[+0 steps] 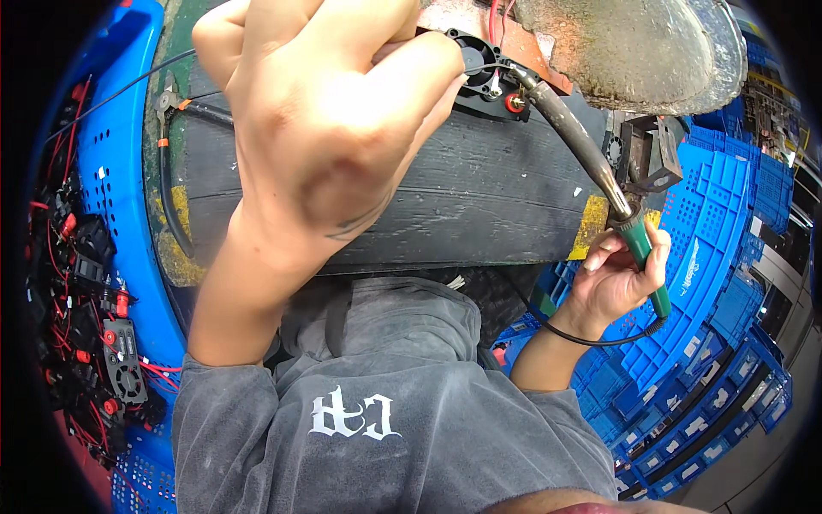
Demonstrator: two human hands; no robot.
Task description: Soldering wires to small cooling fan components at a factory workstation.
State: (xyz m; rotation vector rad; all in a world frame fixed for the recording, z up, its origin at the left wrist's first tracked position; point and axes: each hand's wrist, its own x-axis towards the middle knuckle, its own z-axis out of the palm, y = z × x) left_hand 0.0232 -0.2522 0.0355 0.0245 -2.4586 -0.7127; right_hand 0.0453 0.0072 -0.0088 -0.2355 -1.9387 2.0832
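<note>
My right hand [621, 278] is closed around the green handle of a soldering iron [578, 133], whose tip points up and left. That tip meets a small black fan unit [471, 56], which carries a red terminal and red wires. My left hand [334, 111] is closed just left of the fan, its back toward me. From its fingertips a thin grey wire [486, 67], looking like solder, runs to the iron's tip. The fingers partly hide the fan and the grip on the wire. Side cutters [167, 141] lie on the bench left of my left hand.
The dark wooden bench [462, 197] has yellow-painted corners. A blue basket [116, 171] at left holds several fan units with red wires. A worn grey slab [642, 51] overhangs the far right. A metal bracket [651, 154] stands below it. Blue crates [711, 197] fill the right.
</note>
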